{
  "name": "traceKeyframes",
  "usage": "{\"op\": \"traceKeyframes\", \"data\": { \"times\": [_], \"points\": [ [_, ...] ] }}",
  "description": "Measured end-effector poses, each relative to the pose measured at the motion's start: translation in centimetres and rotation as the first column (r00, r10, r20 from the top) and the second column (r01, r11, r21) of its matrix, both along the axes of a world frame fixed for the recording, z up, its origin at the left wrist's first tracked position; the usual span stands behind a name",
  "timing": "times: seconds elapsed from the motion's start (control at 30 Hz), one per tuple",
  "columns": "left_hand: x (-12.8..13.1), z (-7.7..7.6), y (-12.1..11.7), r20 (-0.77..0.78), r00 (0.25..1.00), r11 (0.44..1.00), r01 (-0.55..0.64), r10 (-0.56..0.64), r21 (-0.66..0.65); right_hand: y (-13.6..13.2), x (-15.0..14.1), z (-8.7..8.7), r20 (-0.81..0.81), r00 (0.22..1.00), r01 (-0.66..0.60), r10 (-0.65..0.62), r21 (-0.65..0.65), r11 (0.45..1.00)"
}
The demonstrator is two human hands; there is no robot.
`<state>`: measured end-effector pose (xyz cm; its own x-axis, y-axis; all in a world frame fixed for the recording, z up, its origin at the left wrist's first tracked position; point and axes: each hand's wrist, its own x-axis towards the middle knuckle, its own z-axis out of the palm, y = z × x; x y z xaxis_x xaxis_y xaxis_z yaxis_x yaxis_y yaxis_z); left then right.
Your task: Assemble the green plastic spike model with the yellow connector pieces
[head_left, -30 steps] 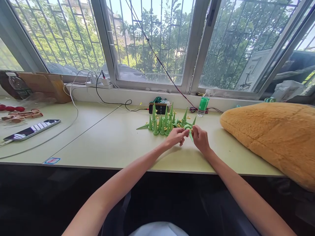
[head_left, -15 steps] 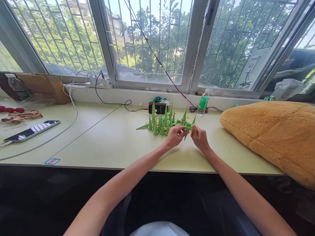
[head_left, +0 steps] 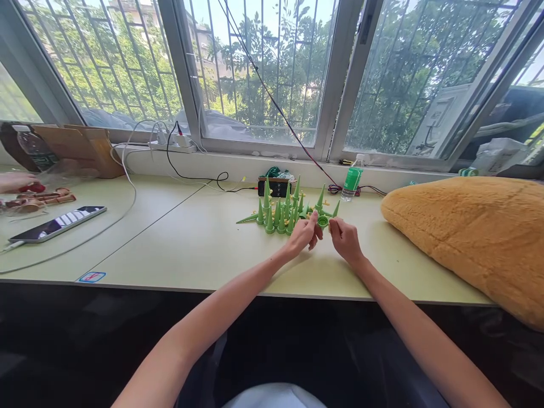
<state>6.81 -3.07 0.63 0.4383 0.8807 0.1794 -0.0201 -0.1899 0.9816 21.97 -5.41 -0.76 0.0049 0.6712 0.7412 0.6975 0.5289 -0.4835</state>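
Both my hands meet over the pale green desk (head_left: 191,243) in front of a cluster of green cone-shaped spikes (head_left: 280,212), several standing upright with small yellow parts among them. My left hand (head_left: 304,235) and my right hand (head_left: 346,241) pinch one green spike piece (head_left: 323,221) between them, its round open end facing me. The fingers of both hands are curled around it.
A large orange plush cushion (head_left: 467,232) fills the desk's right side. A green-labelled bottle (head_left: 351,182) and a small black box (head_left: 276,187) stand by the window sill. At left lie a phone (head_left: 57,222), white cables, a cardboard box (head_left: 80,144) and another person's hand (head_left: 15,182).
The green piece has been turned and lifted slightly between my hands, its open end now facing me. Another person's hand has come in at the far left.
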Motion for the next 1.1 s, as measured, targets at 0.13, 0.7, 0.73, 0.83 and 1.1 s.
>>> {"op": "traceKeyframes", "data": {
  "times": [0.13, 0.7, 0.73, 0.83, 1.1],
  "points": [
    [-0.4, 0.4, -0.2, 0.029, 0.992, 0.979, 0.127, -0.124, -0.16, -0.1, 0.0, -0.1, 0.02, 0.999, -0.038, 0.038, -0.007, 0.999],
    [-1.2, 0.7, -0.6, -0.072, 0.972, 0.973, 0.227, -0.224, 0.033, 0.1, 0.1, -0.1, -0.052, 0.999, 0.017, -0.018, -0.018, 1.0],
    [-1.1, 0.6, -0.6, -0.1, 0.973, 0.973, 0.216, -0.208, 0.08, 0.2, 0.1, -0.1, -0.055, 0.998, 0.016, -0.017, -0.021, 1.0],
    [-0.9, -0.1, -0.2, -0.16, 0.982, 0.961, 0.14, -0.103, 0.239, 0.3, 0.1, -0.2, -0.07, 0.997, 0.01, -0.013, -0.045, 0.999],
    [-0.6, -1.4, 0.9, -0.185, 0.968, 0.857, -0.053, 0.171, 0.512, 0.4, -0.1, -0.2, -0.074, 0.997, -0.007, 0.002, -0.074, 0.997]
  ]
}}
